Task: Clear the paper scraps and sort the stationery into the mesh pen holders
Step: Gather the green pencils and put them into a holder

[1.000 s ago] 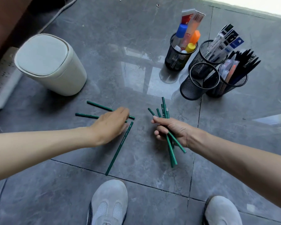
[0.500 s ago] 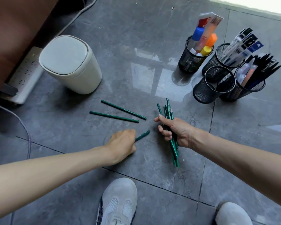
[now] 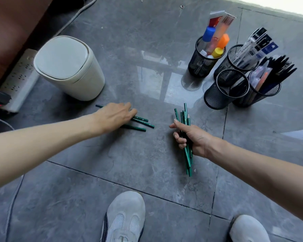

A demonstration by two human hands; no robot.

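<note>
Gathering the last green pencils is the job right now, we think. Our left hand (image 3: 115, 116) lies on three loose pencils (image 3: 147, 124) on the floor (image 3: 147, 172), near the white bin (image 3: 68, 67). Its fingers are almost straight on top of them and the thumb is hidden, so we cannot tell if its grip has closed on any. Our right hand (image 3: 191, 137) has a tight grip around a bundle of pencils (image 3: 184, 117), with the tips sticking up. The empty mesh holder (image 3: 215, 96) stands just past that hand, right beside the full ones. We see no paper scraps.

What could go wrong? The floor is smooth and shiny, so the loose pencils may slide away if we push them and do not pinch them. The bundle is big and a bit messy, so adding three more could make some slip out at the bottom. The empty holder looks light, and poking long pencils in at a slant could tip it over.

Half a second ago our left hand was closer to our shoes, pinching one pencil, while two others lay farther up. Now all three lie close together under that hand. The bundle looks the same.
</note>
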